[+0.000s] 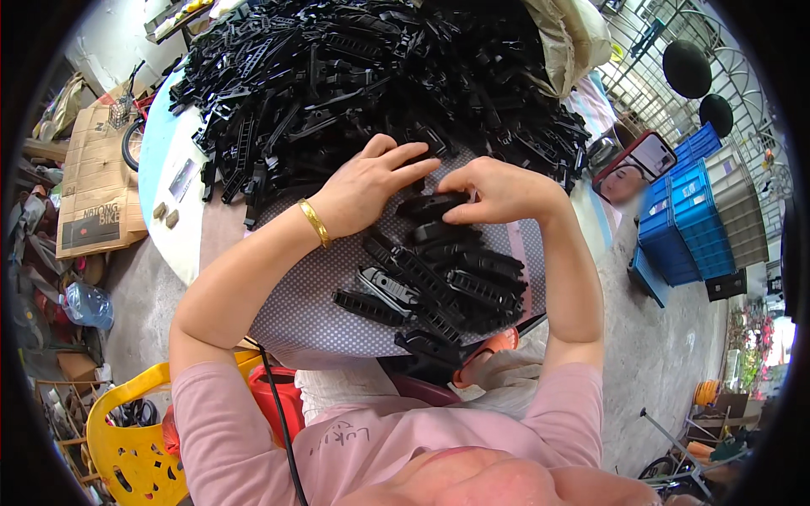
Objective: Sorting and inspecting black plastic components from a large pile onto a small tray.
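Note:
A large heap of long black plastic parts [337, 76], many with ladder-like ribs, covers the far side of the round table. My left hand [359, 187], a gold bracelet at its wrist, reaches to the heap's near edge. Its fingers are stretched out and apart, with nothing visibly gripped. Thumb and fingers of my right hand [504, 192] close on the end of a dark, motion-blurred black plastic part [429, 206]. Just nearer to me lies a smaller group of similar black parts [430, 278], one with a greyish, shiny face [388, 288].
The table has a dotted grey cloth [295, 304]. A phone [634, 166] stands at its right, a beige sack [569, 42] at the back right. Blue crates [679, 219] stand on the floor at right; a yellow chair [126, 430] and flattened cardboard [101, 181] are at left.

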`<state>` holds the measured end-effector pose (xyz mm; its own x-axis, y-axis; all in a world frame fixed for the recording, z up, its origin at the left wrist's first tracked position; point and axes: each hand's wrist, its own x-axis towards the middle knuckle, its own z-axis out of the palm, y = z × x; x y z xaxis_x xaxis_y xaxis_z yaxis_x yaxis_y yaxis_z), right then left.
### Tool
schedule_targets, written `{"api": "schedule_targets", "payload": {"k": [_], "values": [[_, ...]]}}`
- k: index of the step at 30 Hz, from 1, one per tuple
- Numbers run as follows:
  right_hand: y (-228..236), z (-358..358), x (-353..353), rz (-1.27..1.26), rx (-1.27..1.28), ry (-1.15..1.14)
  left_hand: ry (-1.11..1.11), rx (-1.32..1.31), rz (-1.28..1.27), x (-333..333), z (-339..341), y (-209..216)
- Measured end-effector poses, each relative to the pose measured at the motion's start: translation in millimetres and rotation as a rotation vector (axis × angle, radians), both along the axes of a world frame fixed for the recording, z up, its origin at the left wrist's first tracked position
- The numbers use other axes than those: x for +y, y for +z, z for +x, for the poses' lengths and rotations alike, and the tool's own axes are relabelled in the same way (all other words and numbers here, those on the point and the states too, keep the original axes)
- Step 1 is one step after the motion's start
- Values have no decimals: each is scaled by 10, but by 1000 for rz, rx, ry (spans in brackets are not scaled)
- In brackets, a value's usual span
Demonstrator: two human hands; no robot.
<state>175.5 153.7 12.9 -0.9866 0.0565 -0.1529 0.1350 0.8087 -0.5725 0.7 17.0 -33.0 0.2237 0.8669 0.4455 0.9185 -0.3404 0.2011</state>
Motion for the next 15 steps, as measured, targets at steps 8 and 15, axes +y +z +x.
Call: {"api": "schedule_targets", "payload": {"k": [8, 15], "values": [[88, 96, 213, -128, 234, -101, 2, -3, 124, 10, 47, -16], [-553, 339, 1432, 625, 631, -929, -18, -807, -43, -69, 105, 87]]}}
